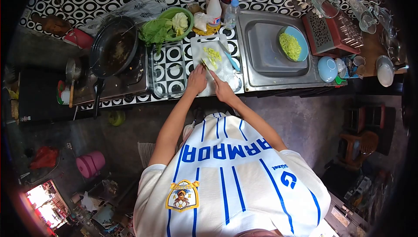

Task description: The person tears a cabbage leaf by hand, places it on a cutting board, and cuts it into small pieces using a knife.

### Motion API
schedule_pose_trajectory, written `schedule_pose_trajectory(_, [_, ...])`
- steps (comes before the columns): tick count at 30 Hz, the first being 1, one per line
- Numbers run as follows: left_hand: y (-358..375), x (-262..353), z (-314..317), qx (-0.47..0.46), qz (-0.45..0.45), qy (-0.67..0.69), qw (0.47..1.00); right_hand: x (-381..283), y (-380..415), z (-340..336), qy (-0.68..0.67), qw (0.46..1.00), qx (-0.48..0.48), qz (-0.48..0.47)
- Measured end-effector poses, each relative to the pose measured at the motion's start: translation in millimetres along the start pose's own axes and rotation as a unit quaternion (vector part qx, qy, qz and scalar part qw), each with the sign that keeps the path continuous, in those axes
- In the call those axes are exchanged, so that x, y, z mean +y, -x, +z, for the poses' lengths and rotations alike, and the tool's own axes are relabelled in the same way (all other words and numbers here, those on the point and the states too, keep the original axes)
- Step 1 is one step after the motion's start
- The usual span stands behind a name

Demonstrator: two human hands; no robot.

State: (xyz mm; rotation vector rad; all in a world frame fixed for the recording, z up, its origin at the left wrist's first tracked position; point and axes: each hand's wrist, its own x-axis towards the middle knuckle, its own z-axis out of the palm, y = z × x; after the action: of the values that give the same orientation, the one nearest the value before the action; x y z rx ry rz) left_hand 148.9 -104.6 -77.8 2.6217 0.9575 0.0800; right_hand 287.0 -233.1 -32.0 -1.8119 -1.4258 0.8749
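Note:
My right hand [224, 91] is closed round the handle of a knife [205, 65], its blade angled up and left over a white cutting board [198, 54]. Close beside the blade, my left hand [197, 81] rests on the board's left part with its fingers curled together; what they press on is hidden. Beyond the blade lies a small heap of chopped pale-green vegetable [212, 55]. A second knife with a light-blue handle [234, 62] lies along the right side of the board.
Left of the board stands a clear glass dish [167, 92], then a dark wok [109, 58] on the stove. Behind are a green basin [188, 16] with leaves and cauliflower, and bottles [214, 6]. A blue bowl [303, 41] of chopped greens stands at the sink [252, 78].

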Motion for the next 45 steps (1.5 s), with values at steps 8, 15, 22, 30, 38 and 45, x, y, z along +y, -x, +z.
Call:
schedule_pose_trajectory(8, [1.0,-3.9,6.8,0.004,0.004,-0.021,1.000,3.5,4.1,15.7,-0.013,0.999,0.033,-0.024])
schedule_pose_trajectory(15, [-0.3,-2.4,-4.6,-0.011,0.025,-0.037,0.999,0.3,6.4,23.6,-0.023,0.999,0.043,-0.025])
schedule_pose_trajectory(22, [-3.3,-2.1,-16.0,-0.028,0.036,-0.052,0.998,-5.1,5.9,23.5,-0.017,0.999,0.036,-0.005])
schedule_pose_trajectory(30, [-6.2,-5.9,-23.7,-0.022,0.059,-0.037,0.997,-4.4,1.7,23.7,-0.039,0.998,0.037,0.012])
schedule_pose_trajectory(38, [-7.9,-9.7,-26.2,-0.024,0.070,-0.016,0.997,-3.4,-21.0,14.7,-0.040,0.999,0.005,0.029])
schedule_pose_trajectory(45, [-8.7,-10.0,-14.8,-0.005,0.030,0.035,0.999,-0.2,-53.1,32.1,-0.045,0.998,-0.001,0.034])
